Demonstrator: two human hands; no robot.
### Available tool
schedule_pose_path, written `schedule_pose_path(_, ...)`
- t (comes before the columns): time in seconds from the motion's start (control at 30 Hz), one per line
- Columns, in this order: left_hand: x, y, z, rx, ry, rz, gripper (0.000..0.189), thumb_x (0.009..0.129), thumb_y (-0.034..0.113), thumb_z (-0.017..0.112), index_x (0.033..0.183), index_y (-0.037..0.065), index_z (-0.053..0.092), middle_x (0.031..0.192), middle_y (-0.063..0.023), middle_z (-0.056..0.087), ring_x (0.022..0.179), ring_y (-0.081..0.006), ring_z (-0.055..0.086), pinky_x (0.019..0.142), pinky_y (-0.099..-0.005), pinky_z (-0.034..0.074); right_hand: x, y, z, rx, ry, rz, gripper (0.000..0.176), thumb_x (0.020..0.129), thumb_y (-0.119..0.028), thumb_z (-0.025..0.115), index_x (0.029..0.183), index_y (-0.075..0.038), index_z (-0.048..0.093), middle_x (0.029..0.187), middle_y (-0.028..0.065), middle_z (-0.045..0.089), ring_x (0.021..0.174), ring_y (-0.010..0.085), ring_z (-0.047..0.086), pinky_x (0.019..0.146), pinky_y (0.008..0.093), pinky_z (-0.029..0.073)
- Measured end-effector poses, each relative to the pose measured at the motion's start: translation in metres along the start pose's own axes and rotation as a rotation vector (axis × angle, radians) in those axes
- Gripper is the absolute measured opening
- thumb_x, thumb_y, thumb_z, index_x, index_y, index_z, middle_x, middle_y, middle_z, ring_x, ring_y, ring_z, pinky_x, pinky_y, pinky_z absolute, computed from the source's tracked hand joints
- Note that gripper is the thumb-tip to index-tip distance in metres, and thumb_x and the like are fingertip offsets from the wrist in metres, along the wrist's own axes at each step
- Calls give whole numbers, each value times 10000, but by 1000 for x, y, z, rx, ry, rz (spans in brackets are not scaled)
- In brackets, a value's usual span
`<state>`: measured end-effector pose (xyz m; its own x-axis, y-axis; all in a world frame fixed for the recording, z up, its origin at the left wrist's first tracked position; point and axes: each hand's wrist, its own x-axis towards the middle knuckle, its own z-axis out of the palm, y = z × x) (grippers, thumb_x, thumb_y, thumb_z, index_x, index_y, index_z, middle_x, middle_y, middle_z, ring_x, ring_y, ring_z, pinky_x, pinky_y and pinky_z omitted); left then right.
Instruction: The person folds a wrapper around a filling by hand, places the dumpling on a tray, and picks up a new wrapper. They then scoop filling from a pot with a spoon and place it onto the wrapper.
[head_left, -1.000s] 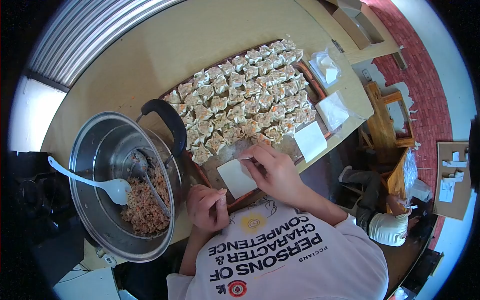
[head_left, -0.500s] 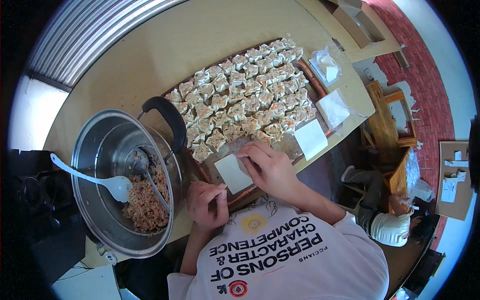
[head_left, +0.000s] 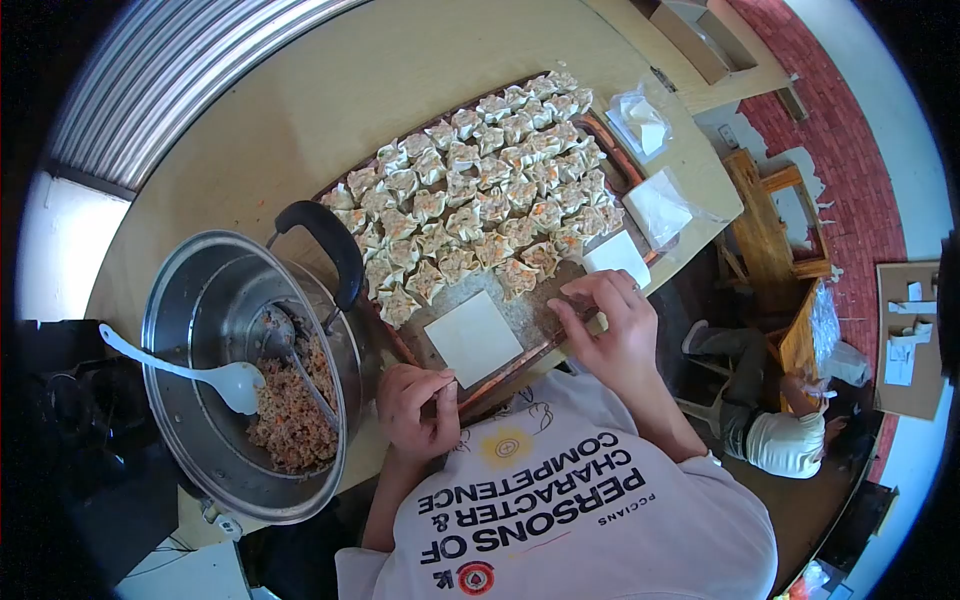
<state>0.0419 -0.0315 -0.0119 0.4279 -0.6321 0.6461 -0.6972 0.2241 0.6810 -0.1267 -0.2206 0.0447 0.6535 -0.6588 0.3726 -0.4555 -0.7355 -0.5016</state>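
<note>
My left hand [head_left: 418, 410] is closed, finger and thumb pinched at the near left corner of a square dough wrapper [head_left: 473, 338]. This wrapper lies flat on the floured, dark-edged tray [head_left: 545, 325]. Rows of filled, open-topped dumplings [head_left: 490, 175] cover most of the tray above it. To the right, my right hand [head_left: 618, 325] is open, thumb and forefinger apart with nothing visible between them. Just beyond its knuckles lies a second pale wrapper or stack of wrappers [head_left: 617, 258], partly hidden by the hand.
Left of the tray stands a large steel pot [head_left: 200, 440] with ground filling [head_left: 292, 430], a white ladle [head_left: 235, 385] and a metal spoon [head_left: 300, 365]. Plastic-wrapped packs [head_left: 658, 208] sit by the right table edge. Another person [head_left: 785, 440] sits at the lower right.
My right hand has moved right, off the wrapper, and its fingers have parted. The wrapper now lies fully exposed on the tray. My left hand has stayed almost in place.
</note>
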Motion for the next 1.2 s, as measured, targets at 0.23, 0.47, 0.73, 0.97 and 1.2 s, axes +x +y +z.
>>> schedule_pose_path(0.23, -1, 0, -1, -9, -35, -21, 292, 853, -43, 705, 1123, 33, 620, 898, -96, 688, 697, -240, 615, 656, -375, 472, -3, -6, 23, -34, 15, -14, 232, 804, -243, 845, 873, -96, 678, 895, 35, 680, 823, 242, 657, 725, 389, 492)
schedule_pose_path(0.47, 2, 0, 0, -13, -40, -26, 289, 846, -43, 703, 1114, 35, 629, 895, -97, 687, 672, -235, 600, 654, -380, 464, 1, -8, 31, -67, 6, -44, 240, 788, -248, 870, 860, -106, 690, 908, 31, 700, 801, 227, 671, 719, 360, 473)
schedule_pose_path(0.73, 3, 2, -1, -22, -74, -70, 283, 847, -34, 700, 1117, 32, 644, 854, -92, 662, 649, -229, 581, 652, -371, 455, 6, 23, -5, -35, 139, 30, 197, 820, -191, 827, 897, -85, 680, 876, 55, 672, 784, 255, 659, 694, 389, 496)
schedule_pose_path(0.97, -1, 0, 0, -44, -67, -96, 269, 857, -23, 698, 1115, 31, 647, 857, -92, 666, 651, -226, 585, 661, -371, 460, 31, 51, -22, -360, 71, 166, 440, 773, -172, 832, 1170, -68, 675, 1259, 97, 560, 1150, 320, 558, 938, 469, 430)
schedule_pose_path(1.2, 4, 3, -1, -18, -88, -103, 271, 857, -20, 712, 1114, 36, 645, 876, -92, 679, 659, -232, 596, 670, -371, 468, 47, 68, -20, -390, -22, 46, 427, 759, -180, 815, 1152, -58, 702, 1257, 99, 551, 1175, 318, 536, 941, 459, 435)
